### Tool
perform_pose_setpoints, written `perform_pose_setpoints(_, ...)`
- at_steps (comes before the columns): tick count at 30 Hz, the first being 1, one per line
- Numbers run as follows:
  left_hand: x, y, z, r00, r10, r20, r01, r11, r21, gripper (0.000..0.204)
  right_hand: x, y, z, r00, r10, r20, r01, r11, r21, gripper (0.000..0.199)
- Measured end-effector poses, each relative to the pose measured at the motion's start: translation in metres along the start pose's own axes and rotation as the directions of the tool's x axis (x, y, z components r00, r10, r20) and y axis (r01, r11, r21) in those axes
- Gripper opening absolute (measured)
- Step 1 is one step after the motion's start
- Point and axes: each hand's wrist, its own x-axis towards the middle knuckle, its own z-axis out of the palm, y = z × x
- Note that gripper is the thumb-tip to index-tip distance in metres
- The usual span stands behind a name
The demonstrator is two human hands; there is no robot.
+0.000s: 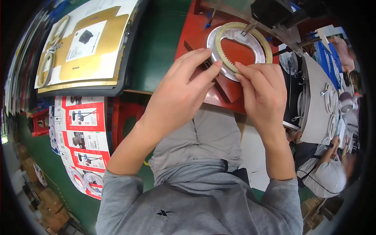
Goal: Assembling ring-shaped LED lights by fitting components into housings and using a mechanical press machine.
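A cream ring with small teeth along its inner edge (267, 47) lies on a shiny white ring (212, 39), off-centre from it. My left hand (182, 88) is at the left near side, with fingertips against the rims of both rings. With thumb and forefinger, my right hand (266, 92) pinches the near edge of the cream ring. Both rings are over a red work surface (192, 33), partly under a metal fixture with a black block (272, 13). My fingers hide part of the near rims.
On the left, a black-edged tray (127, 51) carries a gold-and-white printed sheet and coiled cables (47, 70). Below it hang red-and-white printed sheets (84, 129). Grey board (317, 102) with cable coils stands at right, near a seated co-worker (325, 176). Cardboard boxes (49, 199) are at lower left.
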Motion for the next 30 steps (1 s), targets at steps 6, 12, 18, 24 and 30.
perform_pose_setpoints(6, 0.005, -0.001, 0.002, 0.992, -0.055, -0.11, 0.046, 0.996, -0.081, 0.031, -0.003, -0.011, 0.007, 0.996, 0.087, 0.021, -0.087, 0.996, 0.016, 0.024)
perform_pose_setpoints(12, 0.017, -0.003, 0.014, 0.958, -0.132, -0.256, 0.104, 0.987, -0.12, 0.017, 0.001, -0.015, 0.007, 0.996, 0.085, 0.019, -0.085, 0.996, 0.001, 0.015)
perform_pose_setpoints(18, 0.035, -0.006, 0.032, 0.909, -0.202, -0.364, 0.182, 0.979, -0.09, 0.018, 0.003, -0.021, 0.001, 0.986, 0.144, 0.088, -0.142, 0.989, -0.027, 0.019)
perform_pose_setpoints(24, 0.041, -0.007, 0.034, 0.911, -0.258, -0.321, 0.222, 0.964, -0.145, 0.026, 0.002, -0.022, 0.001, 0.98, 0.175, 0.098, -0.172, 0.984, -0.035, 0.018)
perform_pose_setpoints(30, 0.041, -0.009, 0.047, 0.841, -0.412, -0.35, 0.236, 0.862, -0.449, 0.017, 0.0, -0.016, 0.001, 0.985, 0.107, 0.137, -0.093, 0.99, -0.105, 0.021)
